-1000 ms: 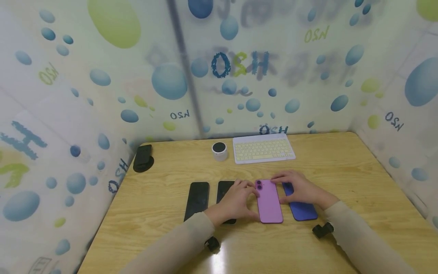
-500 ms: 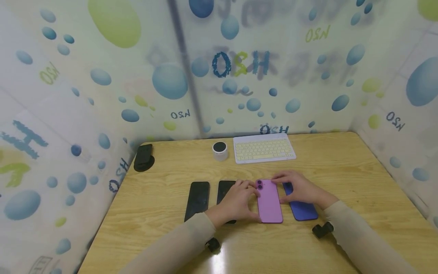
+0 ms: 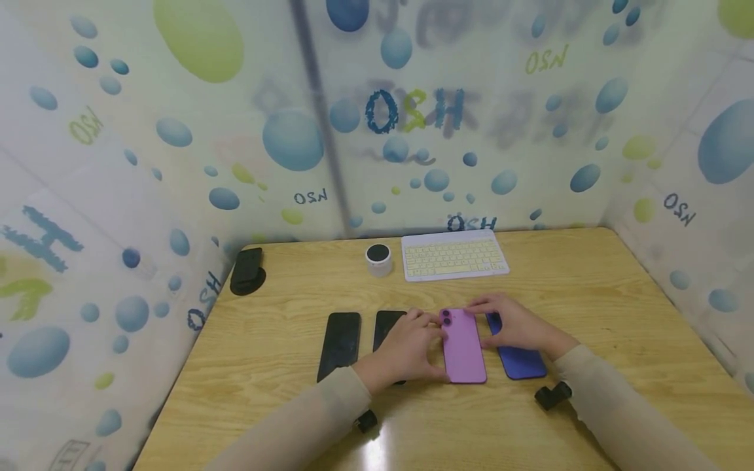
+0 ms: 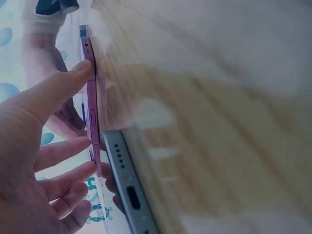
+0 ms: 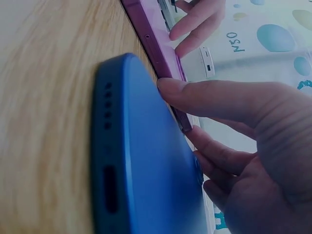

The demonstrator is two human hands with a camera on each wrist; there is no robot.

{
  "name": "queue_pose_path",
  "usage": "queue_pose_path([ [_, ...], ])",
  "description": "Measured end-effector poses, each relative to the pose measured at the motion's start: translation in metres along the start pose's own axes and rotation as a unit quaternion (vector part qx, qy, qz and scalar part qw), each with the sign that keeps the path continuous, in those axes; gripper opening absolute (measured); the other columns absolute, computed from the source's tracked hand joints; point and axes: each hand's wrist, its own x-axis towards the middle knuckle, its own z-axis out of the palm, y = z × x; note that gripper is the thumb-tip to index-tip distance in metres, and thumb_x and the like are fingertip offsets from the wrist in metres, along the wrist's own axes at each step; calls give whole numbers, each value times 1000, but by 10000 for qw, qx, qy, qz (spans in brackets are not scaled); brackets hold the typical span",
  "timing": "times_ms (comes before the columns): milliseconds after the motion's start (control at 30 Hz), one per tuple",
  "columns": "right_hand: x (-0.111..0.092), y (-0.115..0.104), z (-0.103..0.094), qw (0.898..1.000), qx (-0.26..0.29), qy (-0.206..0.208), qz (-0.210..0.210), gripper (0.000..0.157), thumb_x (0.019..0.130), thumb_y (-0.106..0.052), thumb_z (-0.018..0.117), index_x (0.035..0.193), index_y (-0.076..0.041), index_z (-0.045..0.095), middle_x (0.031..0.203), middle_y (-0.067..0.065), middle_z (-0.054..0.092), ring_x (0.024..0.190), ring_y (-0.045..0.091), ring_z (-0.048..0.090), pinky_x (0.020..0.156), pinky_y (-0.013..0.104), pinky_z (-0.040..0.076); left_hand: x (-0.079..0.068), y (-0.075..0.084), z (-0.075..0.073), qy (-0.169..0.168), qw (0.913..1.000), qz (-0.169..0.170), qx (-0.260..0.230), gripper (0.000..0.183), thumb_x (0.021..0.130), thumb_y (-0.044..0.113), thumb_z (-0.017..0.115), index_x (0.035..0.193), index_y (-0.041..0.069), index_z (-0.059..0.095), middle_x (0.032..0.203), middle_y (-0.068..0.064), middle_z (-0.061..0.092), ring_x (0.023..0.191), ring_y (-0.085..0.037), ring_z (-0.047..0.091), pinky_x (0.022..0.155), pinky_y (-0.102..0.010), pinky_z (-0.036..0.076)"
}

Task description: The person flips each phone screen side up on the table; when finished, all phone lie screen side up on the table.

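A pink phone point(image 3: 463, 347) lies on the table with its back and two camera lenses facing up. My left hand point(image 3: 409, 347) touches its left long edge, the thumb near the bottom corner and the fingertips higher up. On the other side, my right hand point(image 3: 515, 324) has its thumb against the right long edge and fingertips at the top right corner. Both hands' fingers are loosely bent. Beneath the right hand lies a blue phone point(image 3: 524, 364), partly covered; its lower end point(image 5: 109, 146) is close in the right wrist view. A black-screened phone point(image 3: 386, 324) is partly hidden under the left hand.
Another black-screened phone point(image 3: 341, 343) lies further left. Behind the phones stand a small white cylinder with a dark top point(image 3: 379, 260) and a white keyboard point(image 3: 454, 256). A black device on a round base point(image 3: 247, 271) is at the table's far left corner. Patterned curtains surround the wooden table point(image 3: 283, 353).
My right hand has shifted very slightly left along the pink phone's side. The left hand stays at its edge, and the other phones have not moved.
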Motion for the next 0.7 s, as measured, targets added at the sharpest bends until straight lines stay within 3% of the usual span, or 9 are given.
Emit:
queue_pose_path([
  [500,-1,-6,2,9995,30,301,63,68,79,-21,90,141,-10,64,145,19,59,138,47,48,111,68,38,-4,1,-3,-37,9997,-61,-230,75,71,72,82,128,24,73,146,2,61,124,-18,49,108,-32,44],
  [700,1,-7,-2,9980,190,546,-250,67,77,-21,92,139,-10,66,142,13,65,136,43,53,111,66,40,-6,0,-3,4,9997,-56,-249,81,71,70,84,133,19,70,145,1,61,125,-18,49,108,-32,44],
])
